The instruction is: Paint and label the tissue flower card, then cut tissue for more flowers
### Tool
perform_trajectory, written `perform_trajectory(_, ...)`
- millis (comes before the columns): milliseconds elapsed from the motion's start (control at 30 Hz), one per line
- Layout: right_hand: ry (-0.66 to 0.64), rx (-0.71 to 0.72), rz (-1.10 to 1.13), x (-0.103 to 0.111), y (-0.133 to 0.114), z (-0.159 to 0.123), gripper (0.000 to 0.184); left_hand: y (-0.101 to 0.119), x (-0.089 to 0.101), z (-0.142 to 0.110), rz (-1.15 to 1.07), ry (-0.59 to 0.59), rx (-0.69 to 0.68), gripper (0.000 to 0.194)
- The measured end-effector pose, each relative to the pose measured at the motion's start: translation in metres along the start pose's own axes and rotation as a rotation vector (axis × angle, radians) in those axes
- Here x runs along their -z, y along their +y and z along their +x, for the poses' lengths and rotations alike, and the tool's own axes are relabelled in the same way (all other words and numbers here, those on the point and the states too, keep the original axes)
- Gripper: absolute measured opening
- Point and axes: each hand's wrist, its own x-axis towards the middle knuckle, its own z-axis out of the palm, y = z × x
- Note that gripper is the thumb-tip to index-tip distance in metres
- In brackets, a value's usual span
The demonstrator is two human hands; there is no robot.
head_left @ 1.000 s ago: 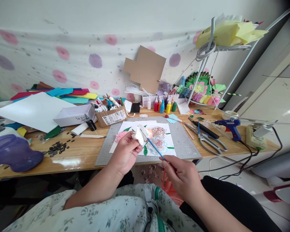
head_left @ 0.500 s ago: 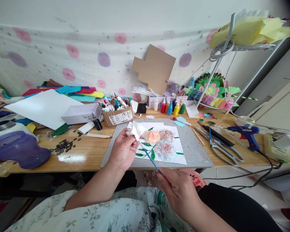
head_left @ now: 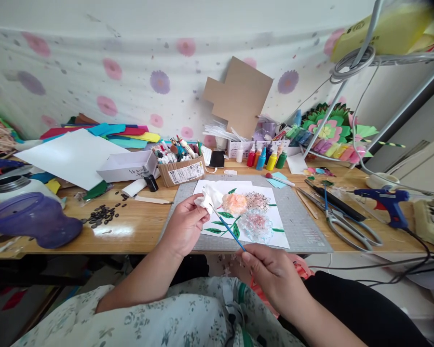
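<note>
My left hand (head_left: 185, 224) is closed on a crumpled white tissue (head_left: 210, 196), held up above the near left part of the painting. In my right hand (head_left: 269, 265) is a thin blue paintbrush (head_left: 231, 232), gripped by its far handle end. The brush slants up and left, and its tip meets the tissue. Beneath them lies a white sheet with a flower painting (head_left: 280, 226): an orange bloom, a brown one, a pale blue and pink one, and green leaves. The sheet rests on a grey cutting mat (head_left: 307, 231).
Paint bottles (head_left: 261, 159) stand behind the mat, beside a cardboard box of pens (head_left: 183, 173). Scissors (head_left: 347, 231) and a blue glue gun (head_left: 386, 200) lie at right. A purple container (head_left: 36, 219), black pebble-like pieces (head_left: 103, 215) and a white tray (head_left: 126, 166) are at left.
The right hand has shifted slightly right, and the brush tip has come up against the tissue. My left hand keeps its hold. The whole view has turned a little left.
</note>
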Motion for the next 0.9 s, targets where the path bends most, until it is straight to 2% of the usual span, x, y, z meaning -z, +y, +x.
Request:
perform_trajectory(200,0.012,0.013,-0.146,0.016,-0.005,-0.001,0.038,-0.003,0.008,0.002,0.042,-0.012,0.030,0.023)
perform_trajectory(267,0.104,0.054,-0.180,0.020,-0.003,-0.003,0.032,-0.004,0.007,0.001,0.027,0.013,0.038,0.026)
perform_trajectory(333,0.251,0.101,-0.180,0.023,0.001,-0.003,0.025,-0.004,0.004,0.000,0.005,0.027,0.066,0.027)
perform_trajectory(400,0.385,0.128,-0.110,0.028,0.004,-0.001,0.019,-0.004,-0.001,-0.001,-0.020,0.018,0.113,0.026)
perform_trajectory(433,0.413,0.120,-0.041,0.031,0.006,0.001,0.017,-0.004,-0.004,-0.003,-0.034,0.008,0.139,0.025)
perform_trajectory(567,0.411,0.002,0.306,0.045,0.014,0.010,0.024,-0.008,-0.014,-0.009,-0.091,-0.037,0.241,0.024)
perform_trajectory(633,0.425,-0.036,0.384,0.051,0.018,0.012,0.025,-0.013,-0.016,-0.012,-0.111,-0.063,0.295,0.025)
perform_trajectory(767,0.405,-0.078,0.343,0.062,0.017,0.009,0.028,-0.020,-0.018,-0.015,-0.144,-0.104,0.382,0.024)
perform_trajectory(900,0.387,-0.094,0.306,0.069,0.014,0.005,0.032,-0.022,-0.021,-0.018,-0.175,-0.140,0.406,0.022)
